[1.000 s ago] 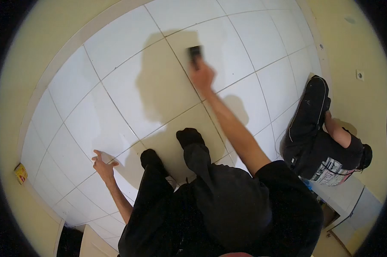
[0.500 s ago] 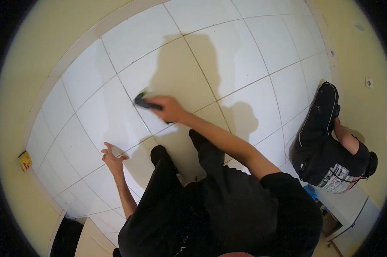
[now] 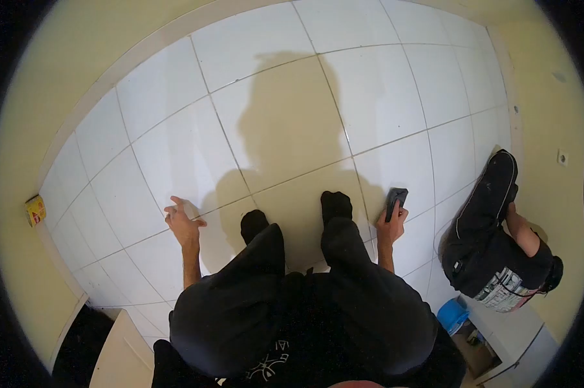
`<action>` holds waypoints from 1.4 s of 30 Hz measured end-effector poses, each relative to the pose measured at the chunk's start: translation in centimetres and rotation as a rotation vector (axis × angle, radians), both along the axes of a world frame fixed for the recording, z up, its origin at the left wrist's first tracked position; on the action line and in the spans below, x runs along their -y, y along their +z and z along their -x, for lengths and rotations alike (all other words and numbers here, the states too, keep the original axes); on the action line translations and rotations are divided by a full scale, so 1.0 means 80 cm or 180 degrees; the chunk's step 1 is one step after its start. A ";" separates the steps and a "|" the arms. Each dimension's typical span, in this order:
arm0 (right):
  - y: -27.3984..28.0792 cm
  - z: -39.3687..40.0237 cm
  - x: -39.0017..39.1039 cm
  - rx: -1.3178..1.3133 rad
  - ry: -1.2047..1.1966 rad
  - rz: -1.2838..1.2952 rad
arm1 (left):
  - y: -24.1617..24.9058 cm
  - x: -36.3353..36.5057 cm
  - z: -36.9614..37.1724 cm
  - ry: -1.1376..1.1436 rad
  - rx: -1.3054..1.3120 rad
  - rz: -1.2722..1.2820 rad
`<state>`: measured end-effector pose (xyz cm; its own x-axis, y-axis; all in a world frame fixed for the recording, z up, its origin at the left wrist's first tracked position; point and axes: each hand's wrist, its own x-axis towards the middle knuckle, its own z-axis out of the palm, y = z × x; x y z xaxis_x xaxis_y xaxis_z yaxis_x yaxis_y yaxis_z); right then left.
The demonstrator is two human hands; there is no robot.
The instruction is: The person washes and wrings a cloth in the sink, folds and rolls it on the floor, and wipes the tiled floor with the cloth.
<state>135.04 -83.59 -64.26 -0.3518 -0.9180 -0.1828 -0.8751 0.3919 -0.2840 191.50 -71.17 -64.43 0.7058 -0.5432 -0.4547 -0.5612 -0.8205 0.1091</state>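
My right hand [image 3: 391, 226] is closed around a black hand brush [image 3: 396, 196], index finger stretched along it. The brush is down at the white tiled floor [image 3: 389, 145], to the right of my socked feet [image 3: 336, 207]. On the other side, my left hand [image 3: 184, 224] hovers low by a tile joint, fingers spread and nothing in them. My bent knees stand between the two arms.
A person [image 3: 492, 239] in black sits on the floor at the right, by the wall. Behind them are a blue container [image 3: 453, 315] and a low white cabinet [image 3: 515, 336]. A yellow packet [image 3: 36, 211] rests at the left wall. My shadow falls across the middle tiles.
My right hand has swung from in front of my feet, left of centre, to the right side with the brush. My left hand keeps its spread pose. The view has shifted slightly.
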 end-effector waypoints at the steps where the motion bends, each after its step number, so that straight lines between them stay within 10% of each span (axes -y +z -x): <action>1: -0.010 0.007 0.002 -0.0334 0.0469 0.0408 | 0.004 0.005 0.003 0.0079 0.0013 -0.0076; 3: -0.027 0.015 0.009 -0.1006 0.1399 0.1219 | 0.006 0.008 0.006 0.0127 0.0013 -0.0082; 6: -0.036 0.004 0.041 0.0117 0.0916 0.1480 | 0.013 0.003 0.006 0.0151 -0.0072 -0.0043; 23: -0.066 0.052 0.241 -0.0187 0.0372 0.1676 | -0.054 -0.043 -0.021 0.0111 0.0168 0.0430; 34: -0.062 0.007 0.561 0.0232 0.1341 0.1893 | -0.029 -0.028 -0.014 -0.0122 0.0469 0.0531; 42: -0.066 -0.150 0.591 0.0737 0.2731 0.2155 | -0.035 -0.029 -0.020 0.0048 0.0246 0.0664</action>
<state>147.04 -130.84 -69.52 0.4241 -0.7753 0.4680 -0.6796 -0.6140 -0.4013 193.10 -68.82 -67.23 0.7429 -0.6090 -0.2778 -0.5624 -0.7930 0.2345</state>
